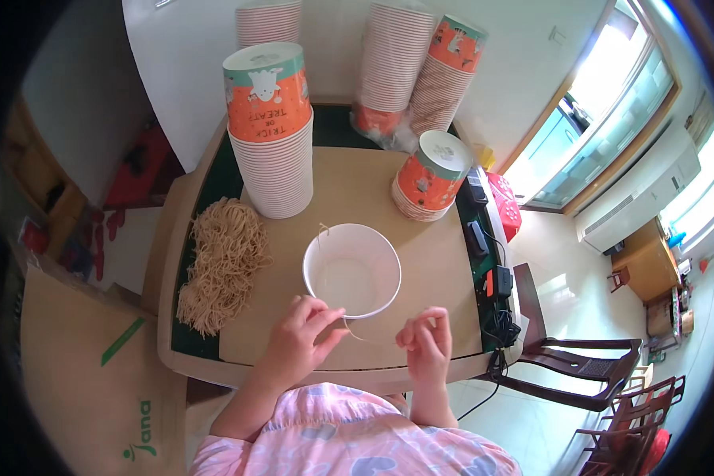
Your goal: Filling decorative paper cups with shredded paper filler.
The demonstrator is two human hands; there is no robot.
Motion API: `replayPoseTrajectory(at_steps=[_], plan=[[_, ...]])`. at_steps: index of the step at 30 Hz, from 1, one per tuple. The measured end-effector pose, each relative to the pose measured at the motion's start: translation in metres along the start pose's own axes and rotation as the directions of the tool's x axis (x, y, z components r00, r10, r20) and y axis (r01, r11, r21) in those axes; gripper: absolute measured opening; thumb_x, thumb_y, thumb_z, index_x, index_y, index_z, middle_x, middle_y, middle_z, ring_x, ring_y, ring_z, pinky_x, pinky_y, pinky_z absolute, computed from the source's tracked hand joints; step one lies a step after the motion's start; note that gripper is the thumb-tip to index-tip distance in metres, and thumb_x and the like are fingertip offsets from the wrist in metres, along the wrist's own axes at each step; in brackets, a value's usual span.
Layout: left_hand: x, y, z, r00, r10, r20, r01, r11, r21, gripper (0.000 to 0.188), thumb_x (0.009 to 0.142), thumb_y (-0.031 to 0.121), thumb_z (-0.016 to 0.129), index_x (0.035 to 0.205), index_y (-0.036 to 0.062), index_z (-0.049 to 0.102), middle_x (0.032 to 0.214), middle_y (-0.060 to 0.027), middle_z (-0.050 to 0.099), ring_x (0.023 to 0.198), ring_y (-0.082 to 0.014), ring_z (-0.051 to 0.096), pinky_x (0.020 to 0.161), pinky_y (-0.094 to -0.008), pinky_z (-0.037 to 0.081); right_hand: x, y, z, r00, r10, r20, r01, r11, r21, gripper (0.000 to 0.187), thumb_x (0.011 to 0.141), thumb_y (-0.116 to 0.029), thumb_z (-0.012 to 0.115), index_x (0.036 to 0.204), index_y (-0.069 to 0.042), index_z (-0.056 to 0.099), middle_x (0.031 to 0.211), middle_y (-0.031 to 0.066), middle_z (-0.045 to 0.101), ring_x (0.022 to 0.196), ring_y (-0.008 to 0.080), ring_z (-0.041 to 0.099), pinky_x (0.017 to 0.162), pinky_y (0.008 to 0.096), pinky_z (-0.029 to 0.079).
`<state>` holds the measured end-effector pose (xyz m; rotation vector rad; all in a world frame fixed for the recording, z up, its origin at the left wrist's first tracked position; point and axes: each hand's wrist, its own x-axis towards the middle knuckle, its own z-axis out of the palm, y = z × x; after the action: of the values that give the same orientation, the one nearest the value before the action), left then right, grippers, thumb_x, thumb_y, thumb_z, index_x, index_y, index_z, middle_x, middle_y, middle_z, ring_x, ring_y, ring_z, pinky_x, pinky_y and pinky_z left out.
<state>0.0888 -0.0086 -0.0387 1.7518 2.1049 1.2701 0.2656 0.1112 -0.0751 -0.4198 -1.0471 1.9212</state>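
A white paper bucket (351, 274) stands mouth up on the table in front of me, its inside bare. A short piece of tan cord (323, 229) shows at its far left rim. At the near rim, my left hand (303, 335) pinches a thin tan cord (360, 339) between thumb and fingertips. The cord sags from there toward my right hand (427, 341), whose fingers are closed around its other end. Left of the bucket lies a loose heap of similar tan cords (226, 266).
Tall stacks of upside-down orange paper buckets (270, 119) and wrapped buckets (395, 63) stand toward the back. A short bucket stack (430, 178) is at right. Black cables and a power adapter (500, 282) line the right edge. A dark wooden chair (575, 361) stands beyond; a cardboard box (87, 373) is at left.
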Motion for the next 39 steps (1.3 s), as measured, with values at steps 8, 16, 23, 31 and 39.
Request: replayPoseTrajectory(at_steps=[8,16,23,31,39], plan=[[0.037,-0.005,0.052,0.985,0.104,0.141,-0.115,0.991,0.075,0.03,0.078,0.012,0.069,0.105,0.0047,0.061,0.095,-0.0098,0.063,0.089,-0.0293,0.061,0.081,-0.0396,0.048,0.012,0.026,-0.017,0.997,0.079,0.005,-0.077,0.982,-0.172,0.012,0.092,0.0,0.048,0.101,-0.007,0.045,0.073,0.0061,0.054,0.067,0.0129,0.051,0.062,0.0236,0.037],[0.028,-0.016,0.021,0.981,-0.129,0.144,0.14,0.988,-0.068,0.013,0.081,0.008,0.062,0.093,0.0047,0.066,0.085,-0.0122,0.065,0.079,-0.0304,0.063,0.071,-0.0392,0.05,0.025,0.044,-0.003,0.951,0.213,0.225,-0.163,0.962,-0.218,0.006,0.095,-0.005,0.049,0.099,-0.007,0.045,0.08,0.0053,0.057,0.073,0.0115,0.054,0.064,0.0241,0.04],[0.02,-0.013,0.001,0.954,-0.234,0.189,0.261,0.957,-0.129,0.017,0.082,0.001,0.061,0.099,0.0008,0.065,0.088,-0.013,0.065,0.08,-0.0268,0.067,0.069,-0.033,0.055,0.026,0.056,0.02,0.928,0.233,0.289,-0.153,0.95,-0.273,0.008,0.095,-0.003,0.048,0.101,-0.006,0.043,0.085,0.0062,0.06,0.076,0.0107,0.057,0.063,0.0228,0.041],[0.021,-0.009,0.007,0.957,-0.183,0.226,0.224,0.959,-0.175,0.021,0.081,0.001,0.06,0.102,0.0046,0.065,0.088,-0.0124,0.065,0.08,-0.0269,0.065,0.07,-0.0337,0.053,0.022,0.057,0.015,0.946,0.221,0.237,-0.127,0.926,-0.357,0.009,0.094,0.0,0.048,0.1,-0.005,0.043,0.085,0.0078,0.061,0.078,0.012,0.059,0.063,0.0229,0.042],[0.022,-0.008,0.011,0.963,-0.131,0.237,0.172,0.971,-0.163,0.018,0.082,0.006,0.059,0.099,0.0056,0.065,0.087,-0.0117,0.064,0.08,-0.0294,0.063,0.07,-0.038,0.05,0.02,0.057,0.009,0.955,0.202,0.215,-0.127,0.94,-0.317,0.01,0.094,0.002,0.049,0.098,-0.005,0.043,0.085,0.0085,0.062,0.077,0.0122,0.06,0.063,0.0224,0.043]])
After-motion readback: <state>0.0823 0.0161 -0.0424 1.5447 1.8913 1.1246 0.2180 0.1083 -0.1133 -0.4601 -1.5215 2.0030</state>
